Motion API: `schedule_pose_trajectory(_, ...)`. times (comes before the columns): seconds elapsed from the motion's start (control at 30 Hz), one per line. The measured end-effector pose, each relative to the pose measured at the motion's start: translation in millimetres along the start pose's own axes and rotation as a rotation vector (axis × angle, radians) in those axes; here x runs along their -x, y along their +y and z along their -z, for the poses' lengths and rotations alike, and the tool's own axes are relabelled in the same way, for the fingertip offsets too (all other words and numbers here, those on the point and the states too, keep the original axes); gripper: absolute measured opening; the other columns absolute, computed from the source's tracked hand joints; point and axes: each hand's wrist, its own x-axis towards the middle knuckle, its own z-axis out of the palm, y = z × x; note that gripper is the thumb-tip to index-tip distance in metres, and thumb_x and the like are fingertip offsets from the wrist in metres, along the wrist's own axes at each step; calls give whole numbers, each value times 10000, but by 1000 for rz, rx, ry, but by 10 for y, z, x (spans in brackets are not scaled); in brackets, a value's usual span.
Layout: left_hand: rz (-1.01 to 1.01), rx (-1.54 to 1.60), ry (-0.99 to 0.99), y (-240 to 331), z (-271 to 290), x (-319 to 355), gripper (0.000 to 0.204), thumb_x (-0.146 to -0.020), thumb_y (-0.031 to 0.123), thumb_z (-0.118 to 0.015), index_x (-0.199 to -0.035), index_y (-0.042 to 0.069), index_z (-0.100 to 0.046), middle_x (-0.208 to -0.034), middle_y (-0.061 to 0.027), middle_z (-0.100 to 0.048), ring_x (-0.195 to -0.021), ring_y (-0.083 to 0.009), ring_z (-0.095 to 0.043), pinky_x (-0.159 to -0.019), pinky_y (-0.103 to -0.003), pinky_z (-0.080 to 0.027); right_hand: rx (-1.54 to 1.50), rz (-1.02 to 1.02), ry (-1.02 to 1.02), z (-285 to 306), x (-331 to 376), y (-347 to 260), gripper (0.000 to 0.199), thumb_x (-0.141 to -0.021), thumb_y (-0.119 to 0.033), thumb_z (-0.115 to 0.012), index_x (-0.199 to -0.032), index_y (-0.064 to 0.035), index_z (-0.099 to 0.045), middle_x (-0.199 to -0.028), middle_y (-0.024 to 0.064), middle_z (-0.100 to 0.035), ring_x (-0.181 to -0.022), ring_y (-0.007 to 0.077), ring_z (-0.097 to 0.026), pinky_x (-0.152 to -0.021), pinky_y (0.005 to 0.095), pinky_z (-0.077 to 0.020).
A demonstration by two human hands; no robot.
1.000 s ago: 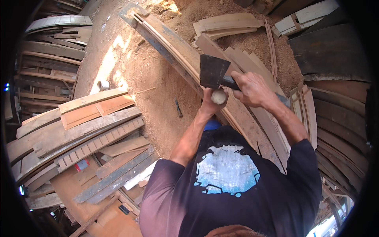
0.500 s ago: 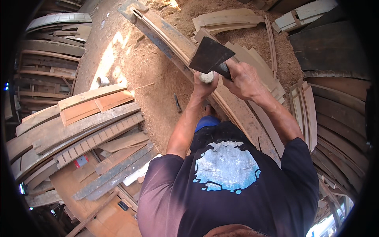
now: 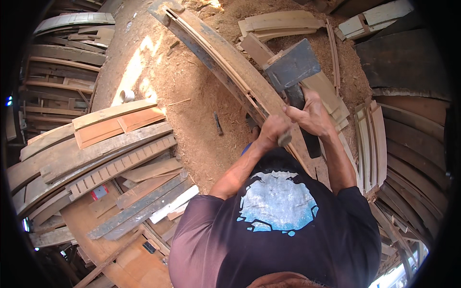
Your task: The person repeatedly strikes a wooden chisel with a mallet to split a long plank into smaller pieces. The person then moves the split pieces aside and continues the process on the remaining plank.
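My right hand [image 3: 314, 115] grips the dark handle of a mallet [image 3: 293, 66], whose big block-shaped head is raised over the beam's right side. Closed around a chisel [image 3: 284, 139], my left hand [image 3: 273, 130] is low over the long wooden beam [image 3: 211, 41]. Only the chisel's round handle end shows clearly; its blade is hidden. Along the beam lies a narrow grooved wooden strip [image 3: 213, 57], with a dark slot just ahead of my left hand. The two hands are close together.
A slim dark tool [image 3: 218, 123] lies on the sawdust-covered ground left of the beam. Curved boards are stacked at the left [image 3: 105, 149], and more pieces lie at the upper right [image 3: 283, 21]. Dark planks [image 3: 413, 139] line the right side. A white cup-like object [image 3: 127, 95] stands near the left stack.
The mallet head has swung up and to the right, away from the chisel. My left hand has come down and right with the chisel, its handle end now tilted toward me.
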Motion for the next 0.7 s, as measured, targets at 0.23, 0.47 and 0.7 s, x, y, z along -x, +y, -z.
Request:
schedule_pose_trajectory(0.23,40,-12,-34,213,344,-231,139,-804,57,-732,-903,117,-656,-847,-53,-628,-846,-280,-629,-773,-406,-483,-49,24,86,152,183,22,346,-819,-171,-755,-1062,29,-611,-745,-4,-552,-613,80,-560,-540,262,-465)
schedule_pose_trajectory(0.47,540,500,352,328,1502,-1066,317,-894,79,-746,-1148,24,-564,-1035,-59,-598,-822,-142,-607,-739,-287,-534,-113,35,129,132,273,-175,339,-820,-194,-778,-1019,24,-612,-760,7,-573,-640,86,-578,-561,260,-479)
schedule_pose_trajectory(0.7,414,327,549,-122,1552,-1147,256,-907,116,-764,-951,64,-517,-799,10,-568,-732,-92,-542,-673,-279,-492,-188,174,167,90,254,-311,292,-838,-162,-798,-992,3,-612,-722,9,-600,-590,85,-582,-535,253,-478)
